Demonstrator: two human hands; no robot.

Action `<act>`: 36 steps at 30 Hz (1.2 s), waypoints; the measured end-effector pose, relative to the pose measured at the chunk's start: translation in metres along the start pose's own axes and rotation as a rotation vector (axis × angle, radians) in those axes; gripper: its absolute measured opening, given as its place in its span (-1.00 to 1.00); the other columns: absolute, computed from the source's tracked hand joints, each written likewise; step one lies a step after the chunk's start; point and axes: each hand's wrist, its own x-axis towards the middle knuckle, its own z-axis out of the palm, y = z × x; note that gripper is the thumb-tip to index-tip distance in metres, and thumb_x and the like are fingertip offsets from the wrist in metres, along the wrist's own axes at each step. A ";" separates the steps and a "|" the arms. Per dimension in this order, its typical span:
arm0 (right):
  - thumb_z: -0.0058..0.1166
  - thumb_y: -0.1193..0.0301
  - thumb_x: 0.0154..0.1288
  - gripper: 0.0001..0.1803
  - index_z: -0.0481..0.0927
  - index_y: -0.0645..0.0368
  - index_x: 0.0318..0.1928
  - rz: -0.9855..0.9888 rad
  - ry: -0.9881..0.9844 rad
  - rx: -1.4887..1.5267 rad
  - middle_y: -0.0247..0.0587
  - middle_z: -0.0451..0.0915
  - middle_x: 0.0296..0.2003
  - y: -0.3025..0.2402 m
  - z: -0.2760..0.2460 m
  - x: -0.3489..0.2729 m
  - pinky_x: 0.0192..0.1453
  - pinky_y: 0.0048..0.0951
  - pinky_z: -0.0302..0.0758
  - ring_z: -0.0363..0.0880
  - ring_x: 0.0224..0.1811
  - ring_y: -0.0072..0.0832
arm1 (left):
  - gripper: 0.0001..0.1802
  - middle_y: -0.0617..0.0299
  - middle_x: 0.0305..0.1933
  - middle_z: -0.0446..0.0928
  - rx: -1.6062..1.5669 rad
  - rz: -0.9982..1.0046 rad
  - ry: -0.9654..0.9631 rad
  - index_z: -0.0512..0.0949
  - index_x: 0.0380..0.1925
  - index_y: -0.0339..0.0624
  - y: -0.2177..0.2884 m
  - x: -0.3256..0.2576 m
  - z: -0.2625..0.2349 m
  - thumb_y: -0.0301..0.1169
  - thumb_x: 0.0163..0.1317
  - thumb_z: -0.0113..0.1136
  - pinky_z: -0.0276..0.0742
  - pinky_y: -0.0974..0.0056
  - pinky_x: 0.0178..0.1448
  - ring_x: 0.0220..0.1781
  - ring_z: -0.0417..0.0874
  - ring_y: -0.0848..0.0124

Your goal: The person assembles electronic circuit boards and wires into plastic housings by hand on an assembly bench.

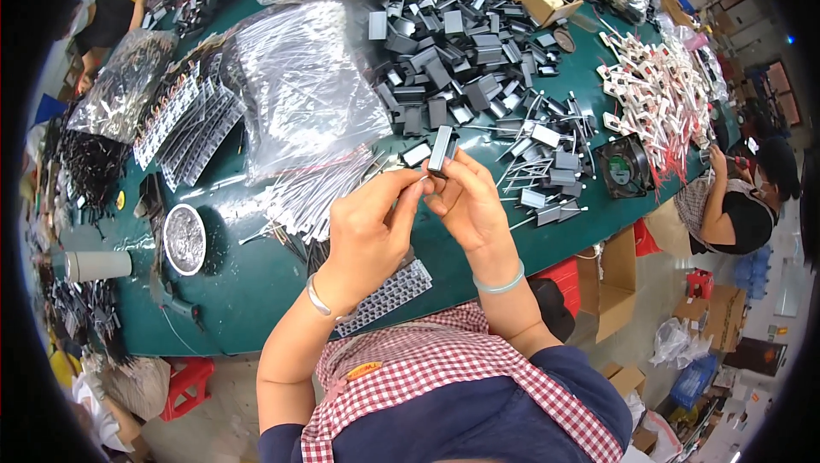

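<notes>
Over the green table, my right hand (474,211) grips a small black rectangular housing (441,152) with a shiny face, held upright between thumb and fingers. My left hand (363,222) is pinched close to the housing's lower end. A small pale tip shows at its fingertips, too small to name. Just beyond my hands lies another black housing (416,154). To the left of them a bundle of white cables (312,202) spills out of a clear plastic bag (312,79). Under my left wrist sits a grey tray with rows of cells (391,296).
Black housings (461,49) are heaped beyond my hands. Housings with white cables (551,160) lie right, beside a black fan (624,167) and white parts with red wires (653,87). Left are a metal bowl (184,239) and soldering iron (181,307). A co-worker (739,198) sits right.
</notes>
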 end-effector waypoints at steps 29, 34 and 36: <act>0.13 0.57 0.31 -0.83 0.42 0.21 -0.14 -0.506 0.198 -0.250 -0.15 0.67 -0.27 0.031 0.023 -0.017 -0.40 -0.67 0.37 0.44 -0.48 -0.69 | -0.89 0.33 -0.55 0.55 -0.218 -0.322 -0.095 0.60 -0.29 -0.35 -0.002 -0.011 -0.001 -0.51 0.26 0.21 0.31 0.45 -0.50 -0.58 0.44 0.63; 0.09 0.56 0.35 -0.85 0.45 0.21 -0.11 -0.534 0.186 -0.294 -0.11 0.66 -0.25 0.031 0.022 -0.018 -0.39 -0.61 0.37 0.45 -0.47 -0.64 | -0.85 0.46 -0.52 0.50 -0.495 -0.501 -0.138 0.61 -0.24 -0.39 -0.008 -0.009 -0.006 -0.48 0.29 0.22 0.20 0.52 -0.47 -0.53 0.30 0.74; 0.11 0.57 0.31 -0.84 0.43 0.21 -0.14 -0.434 0.211 -0.211 -0.19 0.65 -0.31 0.028 0.026 -0.018 -0.40 -0.64 0.37 0.44 -0.49 -0.68 | -0.85 0.46 -0.50 0.49 -0.565 -0.547 -0.147 0.61 -0.25 -0.40 -0.009 -0.009 -0.007 -0.48 0.30 0.21 0.18 0.53 -0.47 -0.53 0.28 0.74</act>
